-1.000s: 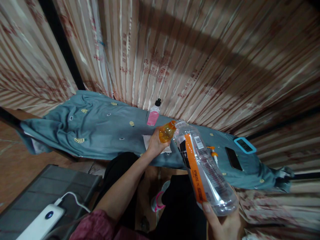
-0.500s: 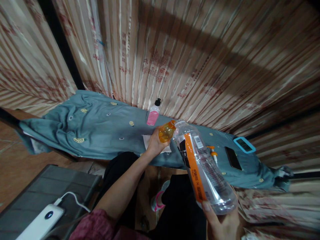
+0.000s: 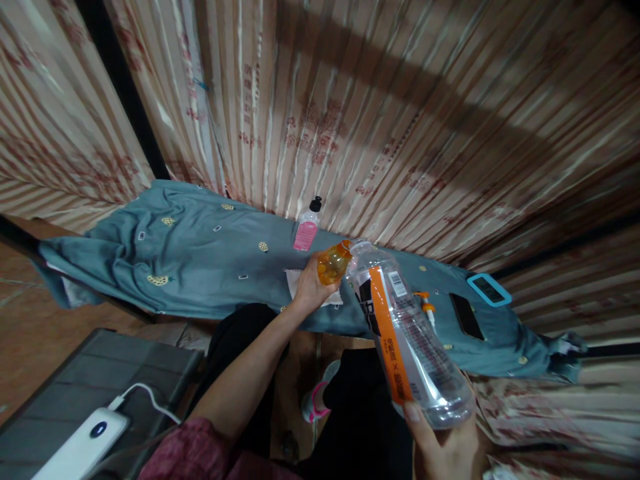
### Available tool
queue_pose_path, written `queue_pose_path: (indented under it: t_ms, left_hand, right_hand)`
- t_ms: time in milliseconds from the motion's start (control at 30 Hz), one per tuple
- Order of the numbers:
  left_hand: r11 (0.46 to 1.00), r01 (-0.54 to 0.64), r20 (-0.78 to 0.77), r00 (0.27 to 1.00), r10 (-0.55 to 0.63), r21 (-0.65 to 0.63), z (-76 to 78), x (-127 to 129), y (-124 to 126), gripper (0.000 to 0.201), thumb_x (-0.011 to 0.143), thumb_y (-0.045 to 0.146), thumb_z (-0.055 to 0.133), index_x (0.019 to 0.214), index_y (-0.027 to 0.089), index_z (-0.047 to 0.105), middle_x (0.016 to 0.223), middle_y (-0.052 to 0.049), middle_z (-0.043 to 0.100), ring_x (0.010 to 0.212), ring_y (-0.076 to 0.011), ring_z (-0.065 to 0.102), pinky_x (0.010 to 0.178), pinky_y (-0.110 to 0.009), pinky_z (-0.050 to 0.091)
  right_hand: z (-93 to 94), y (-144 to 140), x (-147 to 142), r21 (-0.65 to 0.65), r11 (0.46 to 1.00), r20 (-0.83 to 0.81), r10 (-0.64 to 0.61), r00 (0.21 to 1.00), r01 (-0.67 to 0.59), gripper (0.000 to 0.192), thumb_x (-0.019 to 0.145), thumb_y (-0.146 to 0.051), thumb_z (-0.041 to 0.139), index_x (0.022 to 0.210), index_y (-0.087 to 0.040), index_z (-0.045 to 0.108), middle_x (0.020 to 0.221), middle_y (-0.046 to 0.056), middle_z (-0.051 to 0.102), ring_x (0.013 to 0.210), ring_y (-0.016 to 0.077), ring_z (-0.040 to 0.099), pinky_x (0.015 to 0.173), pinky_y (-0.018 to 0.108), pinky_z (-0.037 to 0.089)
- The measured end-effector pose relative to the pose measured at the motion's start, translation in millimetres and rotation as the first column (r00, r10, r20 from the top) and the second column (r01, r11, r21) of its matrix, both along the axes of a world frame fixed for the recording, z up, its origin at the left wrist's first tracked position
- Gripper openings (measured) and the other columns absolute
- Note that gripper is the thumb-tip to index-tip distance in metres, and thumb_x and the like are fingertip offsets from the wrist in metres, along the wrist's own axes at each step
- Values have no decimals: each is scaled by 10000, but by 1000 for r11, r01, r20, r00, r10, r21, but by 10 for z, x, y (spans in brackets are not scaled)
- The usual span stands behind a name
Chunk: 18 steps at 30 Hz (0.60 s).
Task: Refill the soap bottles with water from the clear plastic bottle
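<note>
My left hand [image 3: 311, 288] is wrapped round a small orange see-through bottle [image 3: 332, 265], tilted with its neck to the upper right. In my right hand [image 3: 445, 443] is the base of a large clear plastic bottle [image 3: 407, 333] with an orange and black label. This bottle is tipped neck-down, its mouth against the mouth of the orange bottle. Any liquid in the large bottle is hard to make out. Beneath my left hand lies a white cloth or paper [image 3: 295, 279], partly hidden. An orange and white pump top [image 3: 426, 307] lies just right of the large bottle.
On the blue-grey cloth-covered table [image 3: 200, 253] stands a pink-labelled bottle with a black cap [image 3: 307, 230]. A dark phone [image 3: 466, 316] and a blue-framed digital timer [image 3: 489, 289] lie at the right. A white power bank [image 3: 83, 443] with a cable rests on a grey stool [image 3: 60, 380] at lower left.
</note>
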<state>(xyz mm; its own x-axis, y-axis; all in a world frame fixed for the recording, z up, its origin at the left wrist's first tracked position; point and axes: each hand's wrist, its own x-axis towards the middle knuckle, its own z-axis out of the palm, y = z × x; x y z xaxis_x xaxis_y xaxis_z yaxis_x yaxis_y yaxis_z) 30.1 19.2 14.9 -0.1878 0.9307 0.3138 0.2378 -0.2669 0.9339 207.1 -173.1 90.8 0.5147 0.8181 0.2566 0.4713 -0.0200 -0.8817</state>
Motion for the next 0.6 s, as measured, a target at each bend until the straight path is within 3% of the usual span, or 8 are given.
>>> queue_pose_path:
  t_ms: [233, 600]
  left_hand:
    - [1000, 9, -4, 1000, -9, 2, 5, -6, 0, 607, 654, 201, 787, 1203, 192, 530, 1148, -95, 728, 1056, -291, 728, 928, -426, 589]
    - [1000, 7, -14, 1000, -6, 7, -33, 2, 22, 621, 649, 214, 789, 1207, 179, 520, 1152, -108, 726, 1053, -292, 729, 937, -439, 588]
  right_hand:
    - [17, -2, 4, 3, 1000, 75, -10, 997, 10, 971, 689, -730, 707, 1363, -57, 519, 1282, 221, 619, 1187, 375, 588, 1011, 476, 431]
    - [15, -5, -2, 2, 1000, 29, -8, 1000, 8, 987, 665, -731, 726, 1371, -76, 506, 1300, 215, 607, 1198, 376, 577, 1035, 493, 415]
